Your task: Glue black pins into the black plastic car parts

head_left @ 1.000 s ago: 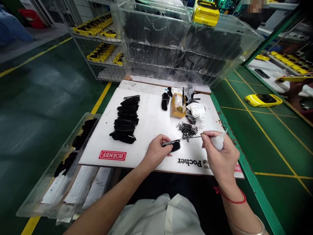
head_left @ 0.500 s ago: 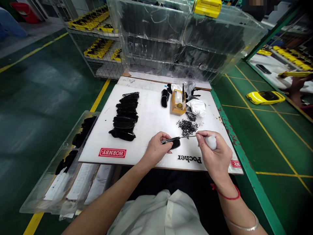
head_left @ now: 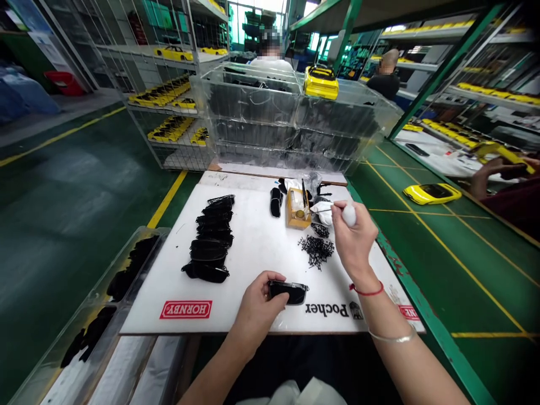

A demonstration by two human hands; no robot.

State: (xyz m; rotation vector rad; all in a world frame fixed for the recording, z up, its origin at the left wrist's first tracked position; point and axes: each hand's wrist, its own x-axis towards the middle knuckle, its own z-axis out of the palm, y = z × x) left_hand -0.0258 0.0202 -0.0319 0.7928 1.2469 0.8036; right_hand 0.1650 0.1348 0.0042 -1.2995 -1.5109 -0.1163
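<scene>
My left hand (head_left: 258,304) grips a small black plastic part (head_left: 289,292) near the front edge of the white board (head_left: 253,253). My right hand (head_left: 352,239) is raised over the board's right side, holding a thin brush with a white wad (head_left: 348,214) in the palm; the brush tip reaches toward the small orange box (head_left: 296,209). A heap of tiny black pins (head_left: 315,249) lies just left of my right wrist. A row of black parts (head_left: 210,239) is stacked on the board's left.
A clear tray (head_left: 90,320) with black parts sits at lower left. Clear bins (head_left: 291,112) with a yellow model car (head_left: 320,81) stand behind the board. Another yellow car body (head_left: 431,193) lies on the green surface to the right. Other people work beyond.
My right hand has lifted the brush away from the black part and moved it back toward the orange box. The left hand has stayed on the part. The view has tilted upward.
</scene>
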